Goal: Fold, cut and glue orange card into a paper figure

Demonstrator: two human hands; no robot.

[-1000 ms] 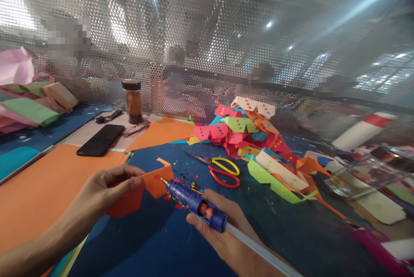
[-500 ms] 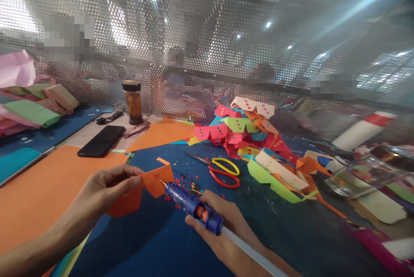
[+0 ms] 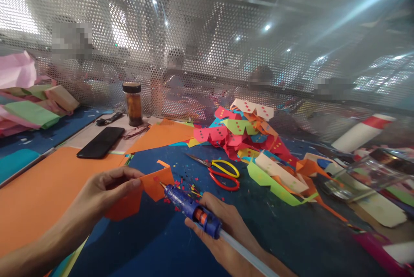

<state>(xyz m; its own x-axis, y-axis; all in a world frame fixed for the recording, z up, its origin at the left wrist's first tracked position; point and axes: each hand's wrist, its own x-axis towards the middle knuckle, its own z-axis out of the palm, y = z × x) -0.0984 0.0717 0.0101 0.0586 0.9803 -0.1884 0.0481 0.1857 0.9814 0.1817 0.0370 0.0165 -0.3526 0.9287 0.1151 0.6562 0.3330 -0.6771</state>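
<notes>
Between thumb and fingers, my left hand (image 3: 114, 186) pinches an orange paper cutout (image 3: 155, 182), held up over the blue table (image 3: 155, 242). The cutout has a notched lower edge and a thin strip bent at its top. My right hand (image 3: 223, 221) is wrapped round a blue glue gun (image 3: 183, 201); its far fingers are hidden beneath it. A long whitish glue stick (image 3: 246, 253) runs out of the gun's back end. The nozzle points at the cutout's right part, at or very near its surface; whether they touch I cannot tell. Tiny coloured paper bits lie behind the nozzle.
Scissors (image 3: 220, 171) with red and yellow handles lie beyond the gun. Behind them rises a pile of coloured paper masks (image 3: 239, 128). A phone (image 3: 101, 142), a dark-lidded jar (image 3: 133, 104) and orange sheets (image 3: 64, 190) are at left. A perforated metal screen (image 3: 194, 39) stands behind.
Both hands stay almost in place. The glue gun has shifted very slightly down and left against the cutout; the cutout is still in my left hand.
</notes>
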